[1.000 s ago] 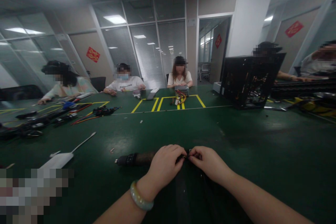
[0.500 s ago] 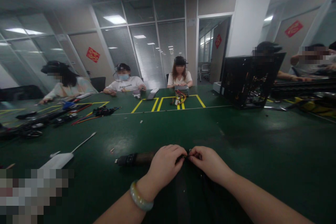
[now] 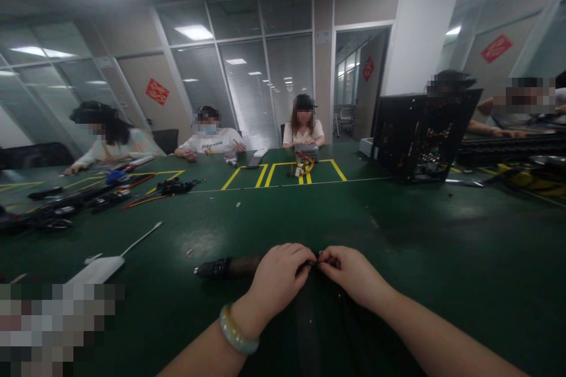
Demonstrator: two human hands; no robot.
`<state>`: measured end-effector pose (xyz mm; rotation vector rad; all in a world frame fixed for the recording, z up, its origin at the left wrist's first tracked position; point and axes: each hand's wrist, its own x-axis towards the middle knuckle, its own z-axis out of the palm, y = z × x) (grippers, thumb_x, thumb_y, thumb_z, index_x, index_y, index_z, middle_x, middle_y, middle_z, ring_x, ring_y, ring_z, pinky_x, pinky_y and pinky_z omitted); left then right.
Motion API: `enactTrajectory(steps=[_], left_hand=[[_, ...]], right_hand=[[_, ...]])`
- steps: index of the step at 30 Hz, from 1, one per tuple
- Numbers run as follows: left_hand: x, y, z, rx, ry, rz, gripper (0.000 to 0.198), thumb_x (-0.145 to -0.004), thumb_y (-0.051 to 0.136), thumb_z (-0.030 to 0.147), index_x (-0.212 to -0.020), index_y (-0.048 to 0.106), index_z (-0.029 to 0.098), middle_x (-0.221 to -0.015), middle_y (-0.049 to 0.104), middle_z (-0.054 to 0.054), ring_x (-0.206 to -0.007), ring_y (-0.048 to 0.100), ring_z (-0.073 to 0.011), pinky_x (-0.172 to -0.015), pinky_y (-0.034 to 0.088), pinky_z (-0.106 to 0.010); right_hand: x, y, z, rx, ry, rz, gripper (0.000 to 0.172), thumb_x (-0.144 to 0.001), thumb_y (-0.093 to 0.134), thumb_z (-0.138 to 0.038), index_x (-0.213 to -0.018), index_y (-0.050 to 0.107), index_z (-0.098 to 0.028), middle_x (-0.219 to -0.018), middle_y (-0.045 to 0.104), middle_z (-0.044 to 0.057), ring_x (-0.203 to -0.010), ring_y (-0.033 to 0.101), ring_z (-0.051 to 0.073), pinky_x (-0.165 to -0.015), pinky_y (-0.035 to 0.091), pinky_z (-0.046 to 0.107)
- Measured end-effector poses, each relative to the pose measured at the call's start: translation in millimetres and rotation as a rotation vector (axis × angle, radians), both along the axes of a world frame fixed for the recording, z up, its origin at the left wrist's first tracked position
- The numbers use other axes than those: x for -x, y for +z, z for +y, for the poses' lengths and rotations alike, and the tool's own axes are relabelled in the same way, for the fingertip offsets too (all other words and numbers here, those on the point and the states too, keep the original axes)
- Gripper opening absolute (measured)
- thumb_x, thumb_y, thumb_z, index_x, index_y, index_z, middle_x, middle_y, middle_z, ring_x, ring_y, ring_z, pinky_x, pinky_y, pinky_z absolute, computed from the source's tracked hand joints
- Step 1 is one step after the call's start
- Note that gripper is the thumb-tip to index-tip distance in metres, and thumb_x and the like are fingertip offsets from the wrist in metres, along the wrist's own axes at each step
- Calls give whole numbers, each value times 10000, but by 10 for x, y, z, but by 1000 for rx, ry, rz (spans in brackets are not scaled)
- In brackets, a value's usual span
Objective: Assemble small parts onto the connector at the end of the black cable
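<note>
At table centre, near edge: dark part (image 3: 313,261), small, pinched between both hands; make not legible.
- Left hand (image 3: 276,280): fingers (image 3: 304,259) curled shut, tips closed on the dark part from its 9 o'clock side. Pale green bracelet (image 3: 236,336) on the wrist.
- Right hand (image 3: 354,275): fingers (image 3: 326,263) curled shut, tips closed on the same part from its 3 o'clock side, touching or nearly touching the left fingertips.
- Dark cables (image 3: 309,318): run from the part toward 6 o'clock, between the forearms, lying on the table (image 3: 398,235), which is green.
- Dark cylinder (image 3: 223,268): lies flat at 9 o'clock of the left hand, its right end hidden behind that hand.
- White tool (image 3: 104,266): flat body with thin handle pointing to 1 o'clock, well apart at 9 o'clock.
- Small scrap (image 3: 188,253): on the table at 10 o'clock of the hands.
- Cable bundles (image 3: 110,194): black, red and yellow, far at 10 o'clock.
- Yellow floor-tape boxes (image 3: 265,175): at 12 o'clock, with a grey box (image 3: 306,150) and coloured wires (image 3: 304,164) on them.
- Black chassis (image 3: 420,135): open frame, at 1 o'clock.
- Other persons: three seated at the far side, 10 to 12 o'clock; two more behind the chassis, 2 o'clock.
</note>
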<state>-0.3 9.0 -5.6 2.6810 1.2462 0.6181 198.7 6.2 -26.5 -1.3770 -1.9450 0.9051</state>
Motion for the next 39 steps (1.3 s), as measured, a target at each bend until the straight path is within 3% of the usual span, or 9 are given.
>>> enactTrajectory(steps=[5,20,31,39], left_hand=[[-1,0,-8,3,88,6,178,-837,591,205,-1011,576,239,-986,637,-7,-933,584,-194,-851,445,-345],[34,-60,34,-6,1,-26,117,-866,583,223,-974,622,244,-1052,649,3,-994,580,-190,-903,436,-351],[39,34,14,12,-36,-39,121,-830,610,211,-948,632,229,-991,662,11,-937,585,-179,-859,443,-348],[33,-10,26,11,-29,-52,118,-835,613,210,-947,640,236,-999,664,16,-932,589,-175,-857,444,-344]], right_hand=[[-8,-10,1,16,-14,-12,117,-866,570,-271,-872,674,-219,-818,701,-6,-731,640,156,-624,428,228],[-21,11,6,15,8,14,154,-875,549,-282,-870,690,-219,-832,699,-4,-758,632,165,-653,421,241],[-17,49,4,21,28,3,174,-860,566,-299,-866,717,-215,-832,713,1,-776,639,172,-692,426,249],[-21,7,14,26,15,2,169,-845,594,-319,-858,731,-221,-831,723,1,-766,644,174,-679,432,245]])
